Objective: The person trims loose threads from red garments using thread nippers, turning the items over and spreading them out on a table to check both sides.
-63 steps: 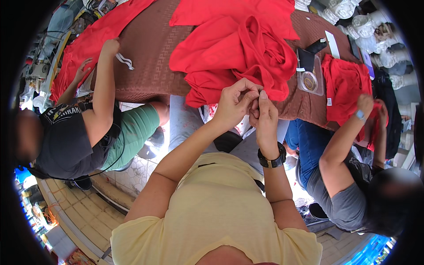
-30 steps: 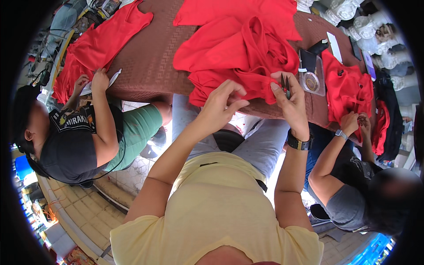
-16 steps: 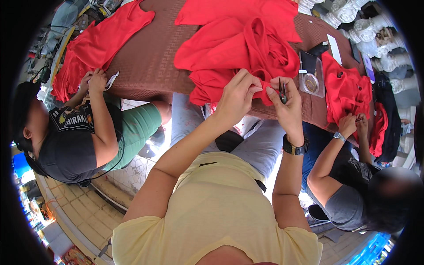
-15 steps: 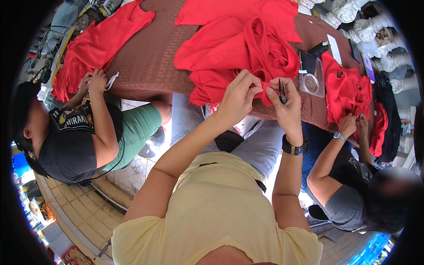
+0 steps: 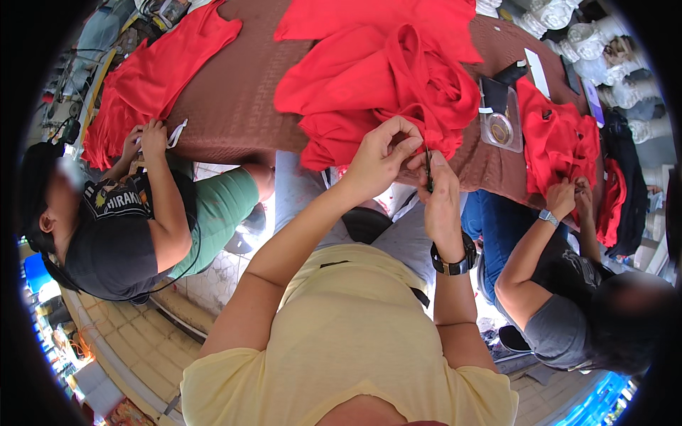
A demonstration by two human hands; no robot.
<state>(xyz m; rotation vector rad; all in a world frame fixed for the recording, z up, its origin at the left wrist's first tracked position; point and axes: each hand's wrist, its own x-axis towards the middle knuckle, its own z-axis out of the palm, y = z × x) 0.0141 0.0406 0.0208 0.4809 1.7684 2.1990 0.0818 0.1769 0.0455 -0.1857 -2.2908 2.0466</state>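
A heap of red cloth [image 5: 341, 82] lies in front of me, hanging over the table's near edge. My left hand [image 5: 383, 157] pinches a bit of this red cloth between thumb and fingertips. Close on its right, my right hand [image 5: 443, 190] grips a pair of small black thread snips [image 5: 428, 169]. The blades point away from me, their tips beside the left fingertips at the cloth. Whether the blades touch the cloth or a thread cannot be made out.
The table [image 5: 245, 78] has a brown cloth. To the right are a clear plastic box [image 5: 513, 138], a white card [image 5: 538, 73] and more red cloth [image 5: 558, 142]. Co-workers on the left [image 5: 121, 234] and right [image 5: 550, 305] handle red cloth [image 5: 149, 78].
My right hand has come left and slightly nearer to me, turning so the snips stand upright beside my left fingertips. The left hand keeps its pinch, almost unmoved.
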